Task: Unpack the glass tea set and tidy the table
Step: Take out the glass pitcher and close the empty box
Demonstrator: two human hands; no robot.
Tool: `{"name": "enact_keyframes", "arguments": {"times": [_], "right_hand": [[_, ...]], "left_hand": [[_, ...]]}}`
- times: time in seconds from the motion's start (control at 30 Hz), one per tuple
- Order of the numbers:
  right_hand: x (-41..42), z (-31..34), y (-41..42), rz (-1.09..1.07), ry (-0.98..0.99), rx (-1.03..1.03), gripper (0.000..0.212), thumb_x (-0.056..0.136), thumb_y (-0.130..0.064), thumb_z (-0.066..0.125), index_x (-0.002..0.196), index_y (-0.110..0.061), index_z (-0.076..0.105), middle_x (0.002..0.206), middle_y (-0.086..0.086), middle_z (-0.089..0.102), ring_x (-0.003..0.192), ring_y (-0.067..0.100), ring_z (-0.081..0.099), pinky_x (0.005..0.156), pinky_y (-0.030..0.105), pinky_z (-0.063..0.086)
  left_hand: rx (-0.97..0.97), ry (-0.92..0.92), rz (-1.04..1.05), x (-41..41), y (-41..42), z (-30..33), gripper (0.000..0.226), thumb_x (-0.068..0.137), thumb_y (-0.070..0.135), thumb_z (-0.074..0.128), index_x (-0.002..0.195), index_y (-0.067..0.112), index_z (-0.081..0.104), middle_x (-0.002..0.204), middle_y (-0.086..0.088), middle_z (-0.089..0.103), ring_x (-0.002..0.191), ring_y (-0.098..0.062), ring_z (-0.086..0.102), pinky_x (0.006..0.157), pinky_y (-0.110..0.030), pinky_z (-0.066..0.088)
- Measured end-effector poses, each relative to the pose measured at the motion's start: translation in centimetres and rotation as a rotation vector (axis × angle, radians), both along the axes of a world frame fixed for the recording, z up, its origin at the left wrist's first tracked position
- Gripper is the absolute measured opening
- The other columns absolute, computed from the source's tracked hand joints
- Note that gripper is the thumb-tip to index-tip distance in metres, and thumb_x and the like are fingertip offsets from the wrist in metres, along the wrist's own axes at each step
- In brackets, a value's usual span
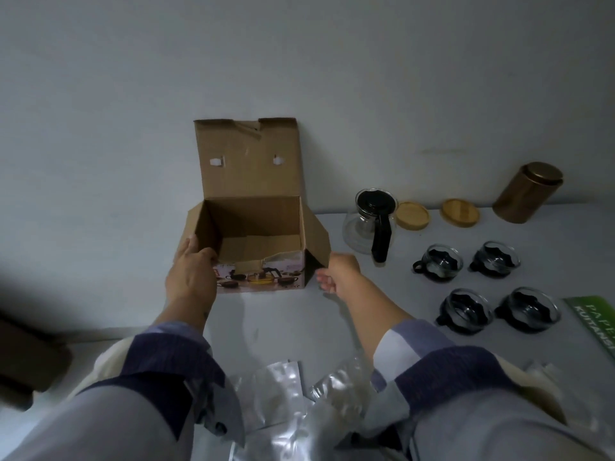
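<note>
While hands [191,271] flank box [253,227]: four cups [438,267], seemingly.

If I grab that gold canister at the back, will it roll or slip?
The canister stands upright on its flat base, so it probably won't roll unless tipped. Its smooth, shiny side may be slippery. It is tall for its width, so a push might topple it.

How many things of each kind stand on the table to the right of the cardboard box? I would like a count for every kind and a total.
Glass teapot: 1
Glass cups: 4
Wooden coasters: 2
Gold canister: 1
Green paper: 1
Total: 9
</note>
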State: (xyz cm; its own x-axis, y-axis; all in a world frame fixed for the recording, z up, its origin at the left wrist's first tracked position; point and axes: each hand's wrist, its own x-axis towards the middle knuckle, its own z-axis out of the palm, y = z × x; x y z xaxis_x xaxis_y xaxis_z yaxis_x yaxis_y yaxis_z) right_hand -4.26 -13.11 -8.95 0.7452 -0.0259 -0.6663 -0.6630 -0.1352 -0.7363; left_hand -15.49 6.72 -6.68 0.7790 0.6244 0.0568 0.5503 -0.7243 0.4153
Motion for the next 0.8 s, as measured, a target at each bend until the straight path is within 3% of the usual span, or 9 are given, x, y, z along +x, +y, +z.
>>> {"name": "enact_keyframes", "arguments": {"times": [0.07, 0.17, 0.33, 0.4, 0.5, 0.53, 0.6, 0.7, 0.8], "right_hand": [[-0.4, 0.0, 0.3, -0.154, 0.059, 0.203, 0.037, 0.100, -0.018, 0.044, 0.133, -0.002, 0.045, 0.118, 0.018, 0.065, 0.105, 0.028, 0.065, 0.075, 0.035, 0.051], [-0.9, 0.3, 1.3, -0.263, -0.048, 0.306, 0.045, 0.092, -0.007, 0.054, 0.135, 0.000, 0.043, 0.129, 0.017, 0.058, 0.111, 0.031, 0.063, 0.078, 0.036, 0.054], [-2.6, 3.9, 4.1, -0.535, -0.476, 0.114, 0.035, 0.093, -0.012, 0.055, 0.125, -0.008, 0.041, 0.100, 0.002, 0.055, 0.085, 0.020, 0.058, 0.067, 0.028, 0.046], [-3.4, 4.4, 5.0, -0.345, -0.740, -0.046, 0.016, 0.098, -0.018, 0.047, 0.112, -0.010, 0.051, 0.092, 0.000, 0.057, 0.081, 0.016, 0.056, 0.064, 0.027, 0.041], [-4.2, 4.0, 5.6, 0.140, -0.995, -0.346, 0.028, 0.103, -0.028, 0.032, 0.107, -0.013, 0.055, 0.098, 0.010, 0.064, 0.086, 0.025, 0.063, 0.067, 0.029, 0.040], [-4.1, 3.6, 5.9, 0.303, -1.012, -0.385, 0.034, 0.103, -0.031, 0.029, 0.125, -0.017, 0.051, 0.119, 0.010, 0.062, 0.100, 0.026, 0.063, 0.072, 0.030, 0.045], [-4.1, 2.7, 6.3, 0.560, -1.003, -0.445, 0.047, 0.104, -0.034, 0.025, 0.151, -0.032, 0.018, 0.157, 0.002, 0.027, 0.123, 0.024, 0.054, 0.090, 0.036, 0.049], [-4.2, 1.5, 6.6, 0.747, -0.915, -0.578, 0.057, 0.104, -0.029, 0.025, 0.152, -0.035, -0.006, 0.162, -0.002, -0.009, 0.136, 0.031, 0.039, 0.102, 0.043, 0.047], [-4.4, 1.3, 6.8, 0.795, -0.829, -0.642, 0.059, 0.103, -0.023, 0.027, 0.153, -0.029, -0.003, 0.161, -0.007, -0.015, 0.143, 0.031, 0.022, 0.107, 0.041, 0.038]], "left_hand": [[0.058, 0.034, -0.011, -1.4, 1.2, 0.2, 0.026, 0.094, 0.008, 0.051, 0.115, 0.016, 0.064, 0.141, -0.006, 0.041, 0.121, -0.031, 0.050, 0.098, -0.049, 0.048], [0.136, 0.078, -0.038, -3.0, 2.8, 0.2, 0.026, 0.092, 0.009, 0.055, 0.115, 0.015, 0.065, 0.140, -0.007, 0.042, 0.121, -0.029, 0.051, 0.099, -0.046, 0.047], [0.150, 0.034, -0.098, -3.8, 3.9, 0.1, 0.023, 0.092, 0.010, 0.056, 0.113, 0.014, 0.066, 0.132, -0.005, 0.045, 0.113, -0.027, 0.054, 0.098, -0.042, 0.049], [0.156, 0.018, -0.112, -3.9, 3.7, 0.1, 0.023, 0.093, 0.010, 0.056, 0.113, 0.014, 0.066, 0.137, -0.005, 0.043, 0.117, -0.027, 0.053, 0.101, -0.040, 0.047], [0.153, 0.012, -0.141, -3.8, 3.5, 0.2, 0.025, 0.094, 0.011, 0.054, 0.116, 0.013, 0.065, 0.146, -0.005, 0.037, 0.128, -0.026, 0.046, 0.105, -0.037, 0.041], [0.148, 0.001, -0.160, -3.7, 3.6, 0.2, 0.025, 0.094, 0.012, 0.053, 0.116, 0.013, 0.065, 0.147, -0.005, 0.036, 0.130, -0.026, 0.045, 0.107, -0.037, 0.040], [0.112, -0.059, -0.196, -3.6, 3.7, -0.1, 0.025, 0.094, 0.012, 0.052, 0.116, 0.013, 0.064, 0.147, -0.005, 0.039, 0.131, -0.026, 0.045, 0.107, -0.040, 0.041], [-0.070, -0.266, -0.048, -3.9, 3.5, -0.5, 0.037, 0.095, 0.016, 0.049, 0.131, 0.016, 0.049, 0.145, -0.006, 0.043, 0.130, -0.027, 0.044, 0.106, -0.042, 0.041], [-0.456, -0.379, 0.373, -3.7, 3.9, 0.0, 0.052, 0.100, 0.030, 0.039, 0.146, 0.013, 0.024, 0.147, -0.013, 0.039, 0.131, -0.035, 0.042, 0.104, -0.046, 0.039]]}}
